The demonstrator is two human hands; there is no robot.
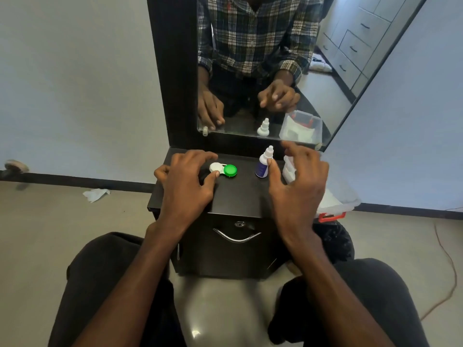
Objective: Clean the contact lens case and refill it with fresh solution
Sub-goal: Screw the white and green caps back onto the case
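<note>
**Reaching for the bottle while the case is steadied**

While the left hand (186, 179) rests on the dark cabinet top (240, 196), its fingers loosely curved and a fingertip touching the white end of the case (223, 169), the right hand (298, 181) hovers spread and holding nothing, thumb just beside the bottle (263, 164). The case lies flat near the back of the top, green cap on the right, white cap on the left. The bottle stands upright, capped, between the case and a clear box (335, 196). To do this well, I judge the right hand should close round the bottle's body, low, so it does not tip. Both case caps look on, so they likely need unscrewing first, with the left hand pinning the case.
</note>
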